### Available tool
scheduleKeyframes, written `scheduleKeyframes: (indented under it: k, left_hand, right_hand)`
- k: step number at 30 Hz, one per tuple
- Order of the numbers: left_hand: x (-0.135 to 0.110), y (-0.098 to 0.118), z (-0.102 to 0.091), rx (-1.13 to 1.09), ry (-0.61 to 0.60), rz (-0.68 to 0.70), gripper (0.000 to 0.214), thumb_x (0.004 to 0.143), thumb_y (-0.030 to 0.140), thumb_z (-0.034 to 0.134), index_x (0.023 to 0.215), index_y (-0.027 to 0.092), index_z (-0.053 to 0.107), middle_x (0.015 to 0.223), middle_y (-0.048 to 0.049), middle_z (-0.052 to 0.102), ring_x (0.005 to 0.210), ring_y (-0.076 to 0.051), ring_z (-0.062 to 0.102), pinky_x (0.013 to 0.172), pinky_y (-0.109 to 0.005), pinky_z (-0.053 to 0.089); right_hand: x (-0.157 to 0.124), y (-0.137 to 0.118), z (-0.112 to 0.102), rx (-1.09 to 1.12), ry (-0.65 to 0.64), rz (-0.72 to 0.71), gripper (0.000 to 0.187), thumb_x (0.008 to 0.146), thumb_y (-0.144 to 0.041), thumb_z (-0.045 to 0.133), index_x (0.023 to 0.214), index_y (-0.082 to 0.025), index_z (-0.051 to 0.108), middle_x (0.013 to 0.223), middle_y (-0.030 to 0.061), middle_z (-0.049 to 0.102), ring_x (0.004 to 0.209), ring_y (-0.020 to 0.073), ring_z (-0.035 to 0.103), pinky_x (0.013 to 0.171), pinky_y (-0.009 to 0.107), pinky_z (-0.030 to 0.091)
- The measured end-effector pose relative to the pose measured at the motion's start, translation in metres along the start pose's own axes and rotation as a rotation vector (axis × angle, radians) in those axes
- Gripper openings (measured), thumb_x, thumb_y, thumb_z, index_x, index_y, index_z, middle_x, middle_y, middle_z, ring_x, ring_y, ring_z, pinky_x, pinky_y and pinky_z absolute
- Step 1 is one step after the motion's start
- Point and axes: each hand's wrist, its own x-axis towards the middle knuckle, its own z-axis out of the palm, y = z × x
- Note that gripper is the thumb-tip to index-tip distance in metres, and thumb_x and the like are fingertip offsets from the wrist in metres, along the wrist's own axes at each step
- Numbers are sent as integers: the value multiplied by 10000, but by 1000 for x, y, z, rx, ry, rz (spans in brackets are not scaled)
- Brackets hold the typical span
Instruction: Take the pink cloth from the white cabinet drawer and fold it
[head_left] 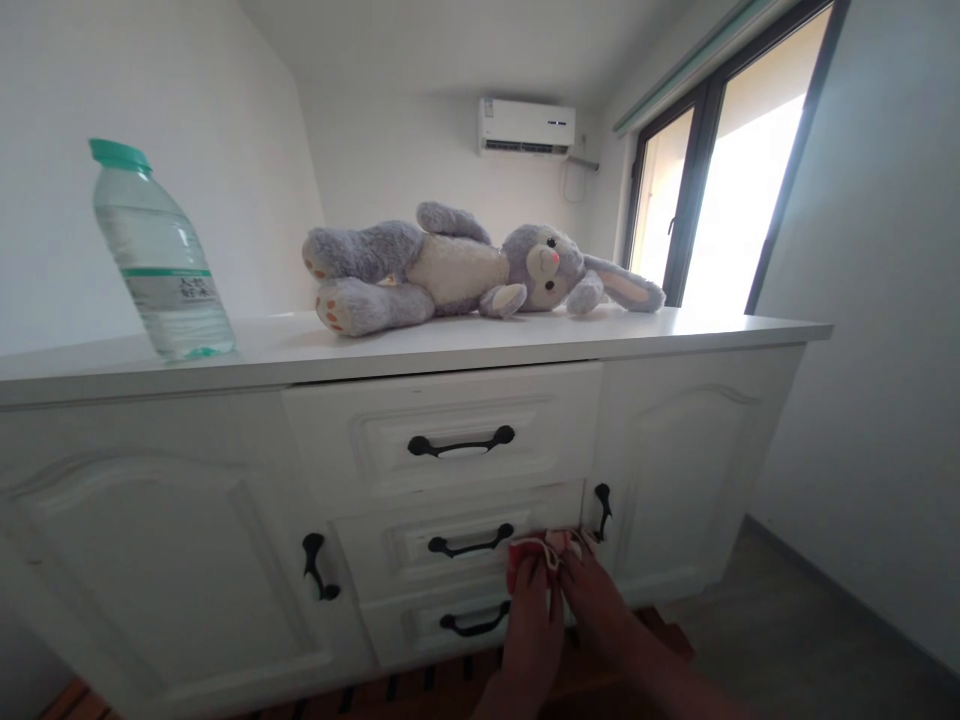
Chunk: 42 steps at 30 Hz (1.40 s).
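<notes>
I see both hands low, in front of white sideboard (525,345). Left hand (531,630) and right hand (600,600) pinch red-and-white cloth piece (534,553) together, fingers closed on its edges, at right end of middle drawer (450,545). Two-handed grip probably keeps limp fabric spread. Plush bunny (457,268) lies on sideboard top, water bottle (161,260) stands at left end, both well apart from hands.
</notes>
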Motion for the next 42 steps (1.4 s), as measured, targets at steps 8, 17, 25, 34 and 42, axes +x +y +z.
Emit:
scheduleKeyframes:
  k: [8,17,25,34,42]
  left_hand:
    - [-38,-104,-96,205,341,-90,445,900,277,438,1192,52,687,1257,-277,690,1202,-367,650,1050,-573,522]
    - [-46,-103,-209,437,593,90,443,940,309,447,1258,74,646,1309,-250,684,1210,-334,660,966,-515,596]
    - [-7,-45,-178,531,467,339,270,920,156,484,1060,113,711,1003,-149,817,914,-239,777,795,-374,662]
    - [37,30,-86,518,32,398,302,867,56,526,1106,118,700,1047,-120,805,934,-265,762,853,-426,644]
    - [14,-5,-54,366,-195,263,540,867,32,448,1378,169,554,1414,-166,624,1329,-322,565,1151,-535,433]
  right_hand:
    - [81,-137,39,167,30,-71,149,850,-178,674,984,-135,725,943,99,724,908,276,656,855,449,549]
    - [182,-203,-12,465,84,158,337,962,-152,496,1279,-168,609,1244,82,669,1166,228,581,1048,380,453]
    - [140,-133,-52,303,-11,159,357,892,-108,551,1238,-175,608,1283,110,665,1127,298,609,886,453,528]
    - [61,-53,-42,145,166,385,535,911,-115,474,1439,-93,388,1400,252,545,1224,318,579,918,461,567]
    - [5,-72,3,206,102,389,479,877,-50,449,1338,-175,471,981,132,722,828,275,693,721,430,612]
